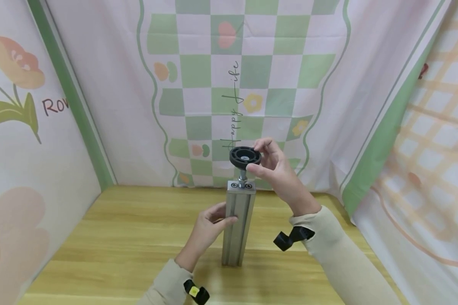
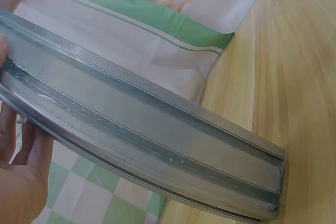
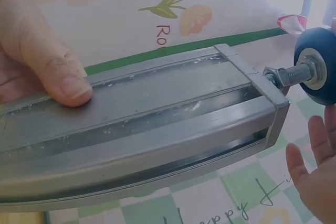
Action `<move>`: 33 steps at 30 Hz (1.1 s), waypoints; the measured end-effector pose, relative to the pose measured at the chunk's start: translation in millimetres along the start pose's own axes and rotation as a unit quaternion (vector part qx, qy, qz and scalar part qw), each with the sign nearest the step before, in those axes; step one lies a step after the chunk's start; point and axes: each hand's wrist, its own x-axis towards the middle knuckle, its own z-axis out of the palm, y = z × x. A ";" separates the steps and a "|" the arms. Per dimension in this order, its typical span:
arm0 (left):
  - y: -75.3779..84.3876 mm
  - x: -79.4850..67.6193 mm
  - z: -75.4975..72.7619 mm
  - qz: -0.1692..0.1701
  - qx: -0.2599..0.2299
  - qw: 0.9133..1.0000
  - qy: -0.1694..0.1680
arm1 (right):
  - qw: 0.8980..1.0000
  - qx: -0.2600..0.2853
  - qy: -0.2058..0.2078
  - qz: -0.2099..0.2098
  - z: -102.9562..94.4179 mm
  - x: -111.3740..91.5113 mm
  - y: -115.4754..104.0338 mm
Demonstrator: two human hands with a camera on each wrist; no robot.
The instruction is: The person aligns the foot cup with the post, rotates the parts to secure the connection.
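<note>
An aluminium extrusion profile (image 1: 236, 228) stands upright on the table. A metal end plate (image 1: 232, 189) with two screws caps its top. Out of that plate rises a threaded stud (image 3: 300, 74) with a nut on it, topped by a black round levelling foot (image 1: 234, 163), its ribbed underside facing up. My left hand (image 1: 210, 222) grips the profile about midway up, thumb across the near face. With thumb and fingers at the foot's rim, my right hand (image 1: 276, 167) holds it from the right. The profile's lower end (image 2: 273, 195) is against the wooden surface.
The light wooden table (image 1: 137, 237) carries the profile. A patterned cloth (image 1: 198, 127) hangs behind it, with more cloth walls at left (image 1: 34, 169) and right (image 1: 423, 190). Black straps with mounts sit on both wrists, the right mount (image 1: 290, 239) sticking out beside the profile.
</note>
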 end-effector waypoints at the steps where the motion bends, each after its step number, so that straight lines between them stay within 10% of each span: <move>1: 0.0 -0.4 -0.1 -0.001 0.000 1.000 0.000 | 1.000 -0.014 -0.002 -0.001 0.1 -0.3 -0.2; 12: -0.5 -0.6 -1.1 0.001 -0.006 1.000 -0.006 | 0.994 0.024 -0.106 -0.011 -1.8 4.9 -1.0; 33: -1.0 -0.9 -0.9 0.002 0.001 1.000 -0.004 | 0.998 -0.012 -0.060 -0.005 -6.7 2.5 1.6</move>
